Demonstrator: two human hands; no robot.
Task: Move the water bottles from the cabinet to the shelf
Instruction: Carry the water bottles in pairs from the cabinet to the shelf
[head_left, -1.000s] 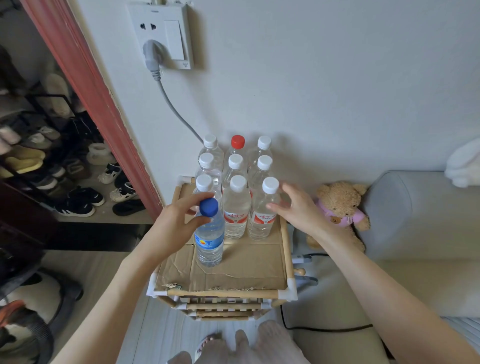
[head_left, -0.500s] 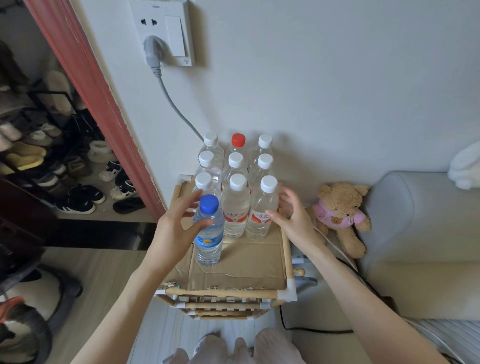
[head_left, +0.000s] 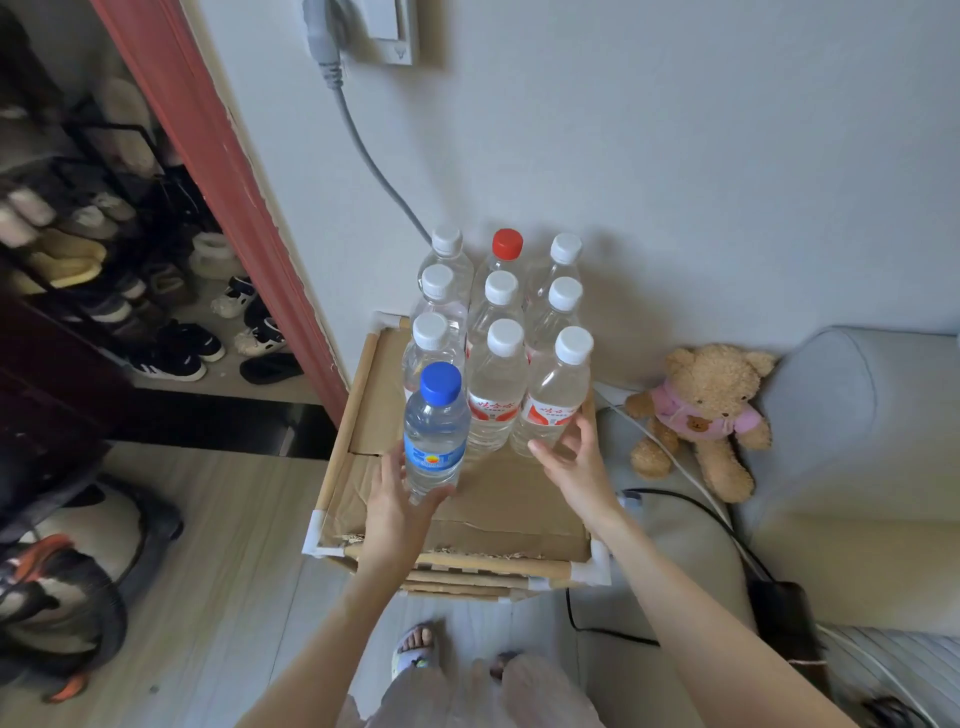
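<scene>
At the bottom centre of the frame we see our slippered foot (head_left: 415, 647) on the pale floor. Just above it stands the wooden shelf (head_left: 470, 564), its top lined with cardboard. Our left hand (head_left: 397, 506) cups the base of the blue-capped water bottle (head_left: 435, 431), fingers loosely curled around its lower part while it stands upright at the front left of the shelf. Our right hand (head_left: 574, 467) is at centre frame with fingers spread, tips touching the label of the front-right white-capped bottle (head_left: 553, 397). Behind them, eight more bottles stand in rows against the wall, including a red-capped bottle (head_left: 506, 247) at the back. A teddy bear (head_left: 701, 410) sits to the right.
</scene>
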